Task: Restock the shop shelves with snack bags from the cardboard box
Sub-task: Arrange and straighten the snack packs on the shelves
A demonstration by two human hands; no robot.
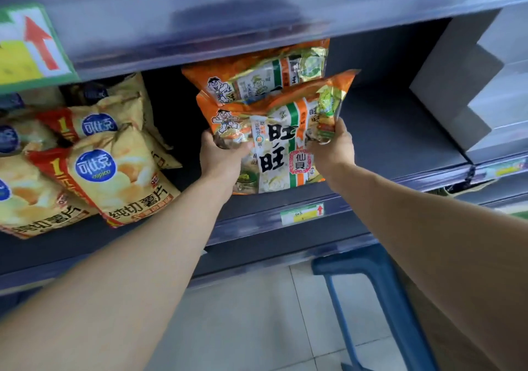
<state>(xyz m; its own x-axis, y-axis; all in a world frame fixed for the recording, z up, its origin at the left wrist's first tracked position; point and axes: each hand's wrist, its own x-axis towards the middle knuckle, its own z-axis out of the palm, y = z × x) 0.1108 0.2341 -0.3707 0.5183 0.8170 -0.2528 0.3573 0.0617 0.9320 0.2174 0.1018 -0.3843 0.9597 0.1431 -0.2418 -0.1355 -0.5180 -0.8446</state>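
Observation:
An orange and white snack bag (281,142) stands on the dark shelf (394,142), held from both sides. My left hand (220,156) grips its lower left part, fingers curled into the wrapper. My right hand (333,147) pinches its right edge. Behind it, further in on the shelf, leans a second orange bag (263,76) of the same kind. The cardboard box is out of view.
Several yellow crisp bags (114,170) fill the shelf's left side. Bare shelf lies to the right of the orange bags, up to a grey stepped panel (468,90). An upper shelf (228,19) overhangs. A blue frame (371,285) stands on the tiled floor below.

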